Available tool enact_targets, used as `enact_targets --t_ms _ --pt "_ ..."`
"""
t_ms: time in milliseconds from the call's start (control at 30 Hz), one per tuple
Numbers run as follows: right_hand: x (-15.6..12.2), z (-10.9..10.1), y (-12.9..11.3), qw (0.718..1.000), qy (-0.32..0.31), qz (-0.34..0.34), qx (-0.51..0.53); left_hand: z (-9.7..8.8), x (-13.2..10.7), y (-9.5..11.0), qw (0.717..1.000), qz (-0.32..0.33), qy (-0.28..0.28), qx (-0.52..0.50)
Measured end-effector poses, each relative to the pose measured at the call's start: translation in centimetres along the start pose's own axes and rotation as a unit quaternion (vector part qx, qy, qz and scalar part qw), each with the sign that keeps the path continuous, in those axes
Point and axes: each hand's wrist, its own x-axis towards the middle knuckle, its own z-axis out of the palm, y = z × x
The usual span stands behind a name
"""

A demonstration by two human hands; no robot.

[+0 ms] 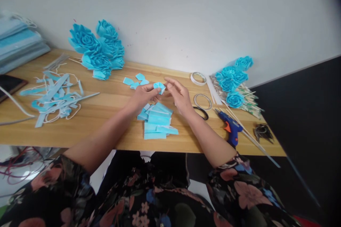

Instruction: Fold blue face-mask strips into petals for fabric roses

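My left hand [144, 95] pinches a small light-blue rosette of folded mask fabric [159, 87] between thumb and fingers, just above the table. Close on its other side is my right hand [181, 97], its index finger stretched out and its thumb tip beside the rosette's edge; whether they touch is hard to see. Beyond the left hand lie several small cut blue petals [129, 81]. Below both hands, flat blue cut fabric pieces [159, 118] are stacked loosely on the wooden table [117, 113].
Large blue fabric flowers [98, 48] stand at back left, smaller ones [234, 78] at right. Trimmed strips and ear loops [57, 95] lie at left, near stacked masks [18, 42]. Tape rolls [198, 78], a blue glue gun [231, 125] and thin sticks [253, 138] are at right.
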Motion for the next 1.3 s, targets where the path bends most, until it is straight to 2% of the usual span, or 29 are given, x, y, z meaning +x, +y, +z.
enact_targets --t_ms 133,267,400,600,733,867,1000,1100,1300 --pt "0.1 0.2 0.1 0.999 0.006 0.003 0.034 -0.1 0.0 -0.2 0.999 0.004 -0.003 0.051" --pt "0.1 0.4 0.2 0.999 0.011 -0.007 0.033 -0.2 0.3 -0.5 0.999 0.013 -0.004 0.051" --pt "0.0 0.3 0.0 0.999 0.023 -0.022 0.003 -0.2 0.4 -0.5 0.998 0.018 -0.001 0.056" --pt "-0.1 0.0 -1.0 0.997 0.045 -0.009 -0.054 0.0 0.2 -0.1 0.997 0.025 -0.004 0.075" --pt "-0.1 -0.2 -1.2 0.999 0.034 -0.012 -0.032 0.0 0.2 -0.1 0.996 0.033 -0.001 0.081" --pt "-0.1 -0.2 -1.1 1.000 -0.006 -0.012 -0.012 0.0 0.2 -0.4 0.994 0.057 -0.014 0.092" --pt "0.0 -0.2 -1.0 1.000 0.002 -0.009 -0.026 0.0 0.1 -0.5 0.993 0.069 -0.026 0.097" --pt "0.1 -0.3 -1.0 1.000 0.003 0.004 -0.006 0.0 0.2 -0.5 0.995 0.055 -0.009 0.081" --pt "0.0 -0.3 -1.3 0.998 -0.029 0.026 0.043 -0.4 0.9 -1.0 0.998 0.049 0.035 -0.032"
